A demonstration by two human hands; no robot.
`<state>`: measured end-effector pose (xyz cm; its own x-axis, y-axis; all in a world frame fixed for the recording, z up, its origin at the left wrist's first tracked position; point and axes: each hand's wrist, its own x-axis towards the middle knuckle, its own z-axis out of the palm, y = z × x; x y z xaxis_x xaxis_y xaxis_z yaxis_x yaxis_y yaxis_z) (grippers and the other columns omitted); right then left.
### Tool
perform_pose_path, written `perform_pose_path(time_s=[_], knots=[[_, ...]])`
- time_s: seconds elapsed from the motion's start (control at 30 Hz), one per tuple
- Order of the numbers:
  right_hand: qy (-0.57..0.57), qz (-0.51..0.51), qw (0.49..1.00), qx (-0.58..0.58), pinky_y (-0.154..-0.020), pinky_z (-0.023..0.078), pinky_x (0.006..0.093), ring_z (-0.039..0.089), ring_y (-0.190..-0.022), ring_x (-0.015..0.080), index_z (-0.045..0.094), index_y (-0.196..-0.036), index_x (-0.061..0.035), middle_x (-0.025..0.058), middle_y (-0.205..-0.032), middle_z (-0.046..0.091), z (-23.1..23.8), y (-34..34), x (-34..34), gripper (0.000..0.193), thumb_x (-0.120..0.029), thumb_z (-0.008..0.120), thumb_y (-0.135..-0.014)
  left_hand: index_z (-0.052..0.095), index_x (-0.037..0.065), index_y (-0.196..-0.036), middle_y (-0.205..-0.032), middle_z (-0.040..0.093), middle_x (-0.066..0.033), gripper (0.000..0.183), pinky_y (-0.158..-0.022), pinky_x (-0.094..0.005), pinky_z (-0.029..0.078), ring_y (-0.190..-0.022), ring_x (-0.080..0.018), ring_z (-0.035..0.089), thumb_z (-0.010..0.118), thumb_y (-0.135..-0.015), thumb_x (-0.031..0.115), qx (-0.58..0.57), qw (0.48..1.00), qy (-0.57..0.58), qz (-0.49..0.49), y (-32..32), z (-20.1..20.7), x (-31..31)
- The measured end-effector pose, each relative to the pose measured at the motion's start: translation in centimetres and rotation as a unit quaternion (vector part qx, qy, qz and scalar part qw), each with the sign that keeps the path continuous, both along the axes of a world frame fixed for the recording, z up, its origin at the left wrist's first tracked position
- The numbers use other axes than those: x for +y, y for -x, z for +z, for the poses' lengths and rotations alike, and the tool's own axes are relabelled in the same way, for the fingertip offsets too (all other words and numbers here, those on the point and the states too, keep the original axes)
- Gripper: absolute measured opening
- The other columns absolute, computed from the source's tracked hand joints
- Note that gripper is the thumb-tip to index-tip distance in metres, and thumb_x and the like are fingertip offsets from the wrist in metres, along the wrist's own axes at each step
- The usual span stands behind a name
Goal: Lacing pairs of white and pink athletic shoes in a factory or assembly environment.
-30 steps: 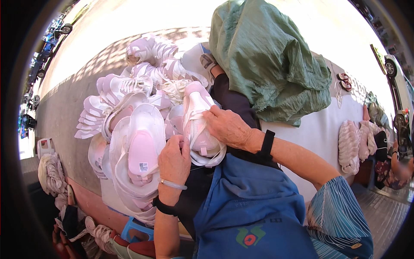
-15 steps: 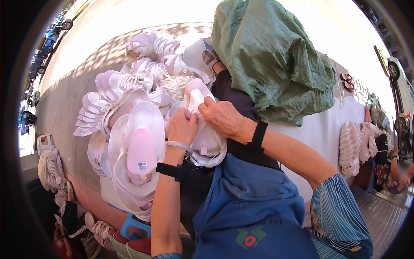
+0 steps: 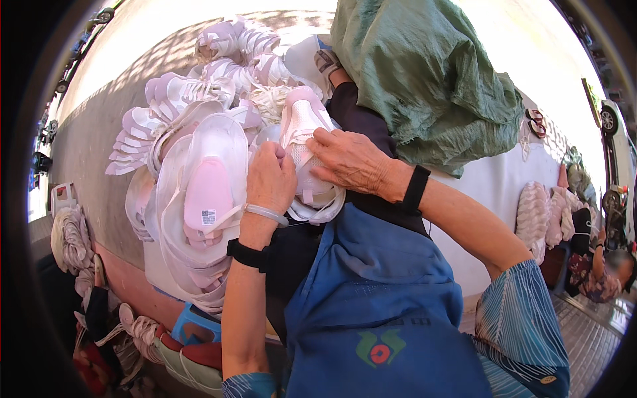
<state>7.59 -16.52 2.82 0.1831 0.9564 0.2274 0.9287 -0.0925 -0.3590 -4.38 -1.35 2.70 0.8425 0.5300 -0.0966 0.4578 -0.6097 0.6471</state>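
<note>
A pale pink and white sneaker upper (image 3: pixel 302 113) lies across my lap, toe pointing away. A white shoelace (image 3: pixel 300 161) crosses its opening between my hands. My left hand (image 3: pixel 271 178) is closed at the shoe's left side, thumb and fingers pinched on the lace; its fingertips are partly hidden. On the right side my right hand (image 3: pixel 352 161) bends over the eyelets, thumb and fingers closed on the lace. Close by on the left lie stacked shoe uppers with a pink insole (image 3: pixel 209 189) bearing a small label.
More laced uppers (image 3: pixel 192 89) are heaped beyond the stack. A large green woven sack (image 3: pixel 424 86) covers the area ahead right. Bundled uppers (image 3: pixel 533 219) and another person (image 3: pixel 594 272) are at far right. A blue plastic stool (image 3: pixel 196 324) stands at lower left.
My hands have drawn slightly apart, the left moving left and down, the right moving right. A loop of lace now shows between them. The whole view has shifted a little.
</note>
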Motion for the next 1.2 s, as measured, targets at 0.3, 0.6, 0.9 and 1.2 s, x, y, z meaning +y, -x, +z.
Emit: perform_pose_path(time_s=[0.3, 0.6, 0.9, 1.2], knots=[[-0.075, -0.097, 0.979, 0.162, -0.069, 0.052, 0.0336, 0.06, -0.077, 0.0296, 0.055, -0.118, -0.0017, 0.0155, -0.088, 0.056, 1.8, 1.7, -5.5, 0.039, 0.008, 0.045, -0.082, 0.05, 0.003, -0.125, -0.089, 0.065, -0.0074, 0.027, -0.045, -0.0203, 0.043, -0.055, -0.0054, 0.051, 0.044, -0.1, 0.01, -0.101, 0.97, 0.218, 0.032, 8.3, 6.0, -2.9], [-0.036, -0.182, 0.76, 0.623, -0.051, 0.047, 0.0212, 0.057, -0.058, 0.0046, 0.058, -0.11, 0.0023, 0.005, -0.089, 0.065, 12.2, 7.4, -6.0, 0.019, -0.007, 0.048, -0.097, 0.057, -0.001, -0.107, -0.097, 0.067, -0.0112, 0.02, -0.052, -0.0205, 0.052, -0.061, -0.0054, 0.058, 0.05, -0.1, 0.016, -0.177, 0.862, 0.466, 0.089, 11.0, 8.1, -5.3], [-0.185, -0.143, 0.91, 0.343, -0.069, 0.047, 0.0323, 0.058, -0.078, 0.0237, 0.067, -0.095, -0.003, 0.0101, -0.08, 0.058, 13.2, 11.1, -5.0, 0.01, -0.006, 0.064, -0.085, 0.062, -0.005, -0.113, -0.103, 0.066, -0.0091, 0.024, -0.088, -0.0247, 0.05, -0.093, -0.0122, 0.063, 0.058, -0.096, 0.012, -0.252, 0.791, 0.553, 0.064, 10.9, 10.2, -8.0], [-0.175, -0.112, 0.925, 0.319, -0.065, 0.047, 0.0337, 0.058, -0.074, 0.0263, 0.066, -0.098, -0.0037, 0.0104, -0.081, 0.057, 14.4, 12.1, -5.8, 0.014, -0.005, 0.065, -0.084, 0.062, -0.005, -0.114, -0.097, 0.065, -0.0034, 0.023, -0.074, -0.0182, 0.045, -0.085, -0.0057, 0.057, 0.059, -0.095, 0.008, -0.246, 0.864, 0.44, 0.014, 11.3, 11.9, -9.3]])
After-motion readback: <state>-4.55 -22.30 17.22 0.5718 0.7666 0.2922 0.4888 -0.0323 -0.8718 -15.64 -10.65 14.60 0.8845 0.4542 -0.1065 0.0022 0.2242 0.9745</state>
